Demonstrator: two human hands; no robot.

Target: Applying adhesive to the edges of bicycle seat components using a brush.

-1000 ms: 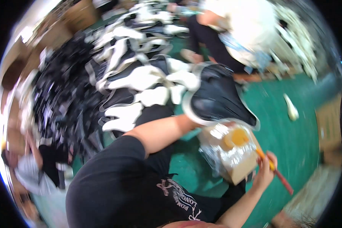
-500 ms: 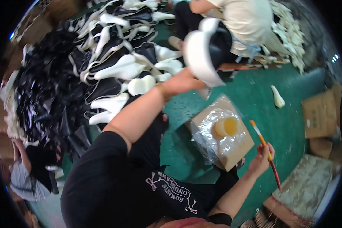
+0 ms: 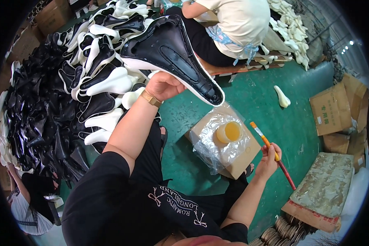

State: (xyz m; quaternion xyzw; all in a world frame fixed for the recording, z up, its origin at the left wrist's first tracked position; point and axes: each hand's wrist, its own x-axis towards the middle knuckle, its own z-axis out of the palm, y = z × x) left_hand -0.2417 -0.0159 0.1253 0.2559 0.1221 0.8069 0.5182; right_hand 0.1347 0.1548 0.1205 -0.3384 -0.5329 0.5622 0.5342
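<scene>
My left hand [image 3: 164, 85] grips a bicycle saddle [image 3: 174, 61] by its white side, its black hollow underside facing me and its narrow nose pointing down to the right. Between the fingers of my right hand [image 3: 269, 158] is a paintbrush [image 3: 270, 148] with a yellow and red handle, its bristles pointing up and left. A cup of amber liquid [image 3: 228, 132] stands between my hands on a plastic-covered cardboard box [image 3: 244, 159]. Neither hand touches the cup.
White and black saddle parts [image 3: 110, 82] lie heaped at the left, beside a pile of black shells [image 3: 37, 106]. A person [image 3: 242, 28] sits ahead. One white piece [image 3: 282, 96] lies on the green floor. Cardboard boxes [image 3: 332, 108] and a crusted board [image 3: 324, 186] are on the right.
The saddle in my left hand has turned from its white side to show its black underside, and sits further left. The brush stays in my right hand.
</scene>
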